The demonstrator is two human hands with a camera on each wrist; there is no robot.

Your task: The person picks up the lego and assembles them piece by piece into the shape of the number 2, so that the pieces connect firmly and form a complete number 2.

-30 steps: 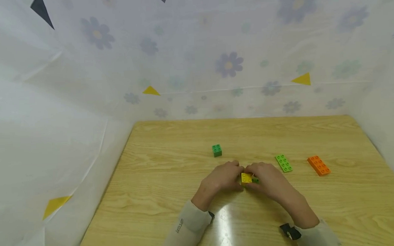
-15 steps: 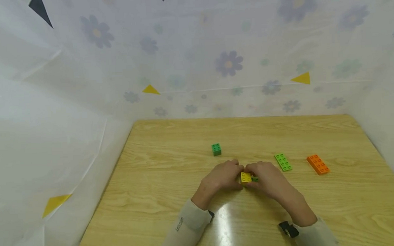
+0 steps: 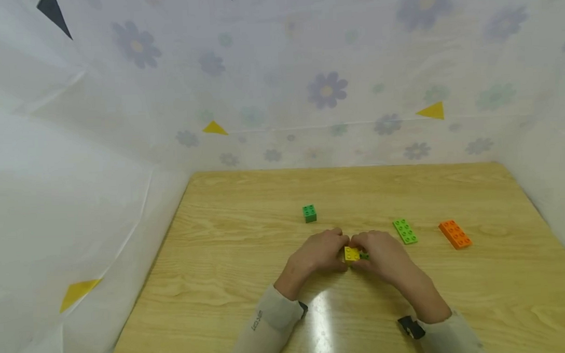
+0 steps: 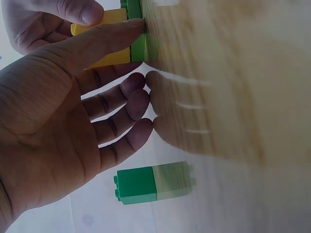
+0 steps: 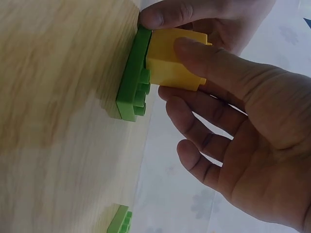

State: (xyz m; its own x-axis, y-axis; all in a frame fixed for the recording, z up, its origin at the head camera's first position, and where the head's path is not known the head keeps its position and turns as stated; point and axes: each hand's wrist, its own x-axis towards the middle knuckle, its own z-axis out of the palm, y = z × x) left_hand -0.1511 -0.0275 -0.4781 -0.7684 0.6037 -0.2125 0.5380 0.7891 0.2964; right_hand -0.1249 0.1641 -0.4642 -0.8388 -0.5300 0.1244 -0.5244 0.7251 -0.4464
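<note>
In the head view both hands meet at a yellow toy brick [image 3: 352, 253] at mid-table. The brick sits on one end of a light green building plate [image 5: 127, 92], whose bare studs show beside it in the right wrist view. My right hand [image 3: 383, 255] pinches the yellow brick between thumb and index finger, its other fingers loosely bent. With thumb and index finger, my left hand [image 3: 319, 253] grips the covered end of the plate, the thumb lying across the brick's side. The left hand's other fingertips rest at the tabletop in the left wrist view.
Beyond the left hand stands a small dark green brick [image 3: 309, 213]. Another light green plate [image 3: 405, 231] lies right of the right hand, and an orange brick [image 3: 455, 234] farther right. A flowered white sheet [image 3: 279, 83] hangs behind the wooden table [image 3: 227, 209].
Hands, yellow brick and plate keep almost the same position on the table. The whole head view has shifted very slightly.
</note>
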